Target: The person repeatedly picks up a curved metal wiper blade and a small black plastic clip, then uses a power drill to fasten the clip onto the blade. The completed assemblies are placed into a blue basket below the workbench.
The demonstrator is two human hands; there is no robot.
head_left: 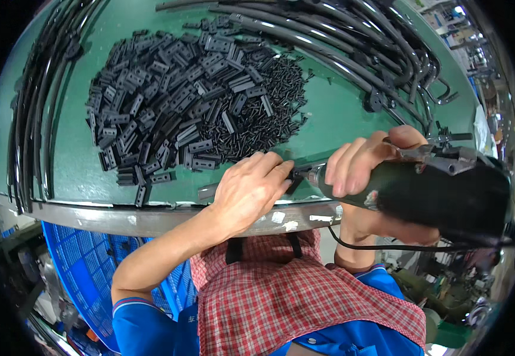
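Note:
My right hand (358,169) is wrapped round a black corded power screwdriver (447,196), which lies on its side with its tip toward the left. At that tip, close to the table's near edge, my left hand (251,190) is closed on a dark metal piece (208,191). One end of the piece sticks out left of the hand; the fingers cover the rest. Whether the tip touches a screw there I cannot tell. Beyond my left hand lies a heap of black slotted blocks (180,89), with a pile of small black screws (269,113) against its right side.
Black bent tubes (328,53) are stacked at the far right, and more long tubes (44,107) lie along the left. The green table top (73,172) ends in a metal edge (168,219). A blue plastic crate (85,267) stands below left. A black cord (388,246) hangs near my right forearm.

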